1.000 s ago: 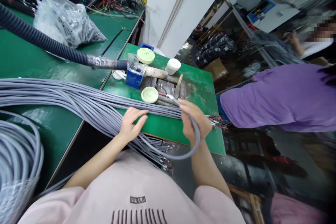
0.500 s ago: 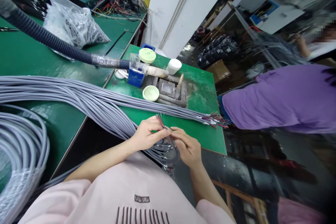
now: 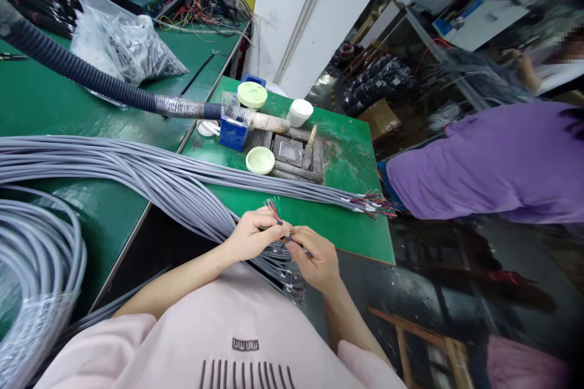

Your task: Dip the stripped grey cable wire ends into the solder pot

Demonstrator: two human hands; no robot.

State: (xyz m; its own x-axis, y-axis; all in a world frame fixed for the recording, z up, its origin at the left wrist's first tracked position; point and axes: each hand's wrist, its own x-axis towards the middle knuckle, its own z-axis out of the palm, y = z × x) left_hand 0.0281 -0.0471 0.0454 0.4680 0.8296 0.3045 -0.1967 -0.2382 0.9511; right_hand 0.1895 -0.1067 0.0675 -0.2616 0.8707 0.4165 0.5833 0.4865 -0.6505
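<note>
Both hands meet close in front of the body, just over the near edge of the green table (image 3: 319, 228), and the work in hand looks like sorting out the bared tip of a single grey cable. The left hand (image 3: 250, 236) has its thumb and forefinger pressed together on the cable end (image 3: 279, 225), pinching it right below the point where the coloured strands (image 3: 272, 206) fan upward in red, blue and pale tones. The right hand (image 3: 316, 262) comes in from the other side. Its fingers (image 3: 295, 242) are drawn together in a fine pinch on the same cable end, touching the left fingertips, and the rest of its grip is too small to make out.

As a judgement, the strands are being separated or straightened. Any further handling calls for a light, precise pinch on one strand at a time while the left hand keeps the jacket steady, since the strands are thin and sit close together.

The held end lies between the two sets of fingertips, with the fan above them. The cable bundle (image 3: 159, 176) runs across the table from the left, just beyond the hands, and its stripped ends (image 3: 370, 203) lie near the table's right edge. Farther back stand a pale green lid (image 3: 260, 160), a blue box (image 3: 232, 134) and a corrugated hose (image 3: 91, 79). A person in purple (image 3: 479, 158) bends over to the right, well apart.
</note>
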